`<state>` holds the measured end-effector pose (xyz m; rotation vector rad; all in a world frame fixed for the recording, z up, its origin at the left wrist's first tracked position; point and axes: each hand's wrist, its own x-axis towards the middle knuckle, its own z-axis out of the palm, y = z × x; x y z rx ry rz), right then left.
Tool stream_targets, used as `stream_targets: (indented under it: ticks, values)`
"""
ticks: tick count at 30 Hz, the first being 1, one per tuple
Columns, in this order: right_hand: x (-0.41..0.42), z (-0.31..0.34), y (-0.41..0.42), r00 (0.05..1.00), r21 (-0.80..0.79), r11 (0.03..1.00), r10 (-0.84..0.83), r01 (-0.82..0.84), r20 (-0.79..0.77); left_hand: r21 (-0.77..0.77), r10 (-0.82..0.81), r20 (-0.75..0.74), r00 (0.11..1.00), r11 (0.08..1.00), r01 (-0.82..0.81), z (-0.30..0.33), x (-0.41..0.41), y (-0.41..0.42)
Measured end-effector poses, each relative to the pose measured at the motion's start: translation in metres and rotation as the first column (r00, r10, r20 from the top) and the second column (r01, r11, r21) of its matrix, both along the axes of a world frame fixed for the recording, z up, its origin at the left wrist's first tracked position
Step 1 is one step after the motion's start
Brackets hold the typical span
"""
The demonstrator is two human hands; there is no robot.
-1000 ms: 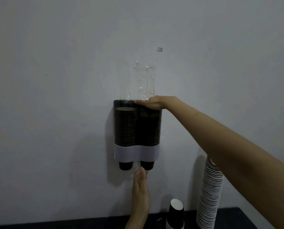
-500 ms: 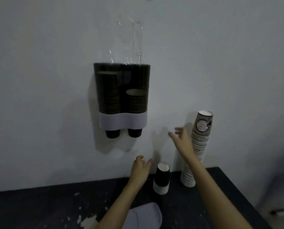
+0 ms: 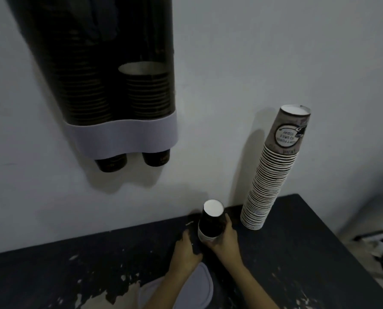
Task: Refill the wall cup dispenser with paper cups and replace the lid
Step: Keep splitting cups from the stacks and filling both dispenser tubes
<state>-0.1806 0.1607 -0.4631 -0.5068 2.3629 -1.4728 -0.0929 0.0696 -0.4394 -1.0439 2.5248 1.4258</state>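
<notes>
Head view | short stack of black paper cups (image 3: pixel 211 221) upturned on dark table (image 3: pixel 297 253) below wall-mounted dark cup dispenser (image 3: pixel 110 74) | right hand (image 3: pixel 225 241) wraps it, left hand (image 3: pixel 186 253) relaxed beside | light, crushable: hold low near rims.

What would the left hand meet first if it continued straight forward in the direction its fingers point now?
Probably the wall: the left hand points toward it, just left of the small black cup stack. Depth is unclear, so it may brush that stack.
</notes>
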Motion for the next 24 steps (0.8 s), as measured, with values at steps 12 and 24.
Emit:
stream_targets:
  ticks: [12,24]
  values:
    - [-0.001,-0.013,-0.007,0.993,0.158,0.987,0.051,-0.033,-0.11,-0.062,0.09,-0.107,0.99,0.993,-0.097,-0.029,-0.027,-0.004]
    - [-0.015,0.087,0.005,0.951,0.123,0.992,0.045,-0.008,-0.307,-0.044,0.11,-0.3,0.948,0.991,-0.129,-0.011,-0.02,-0.01]
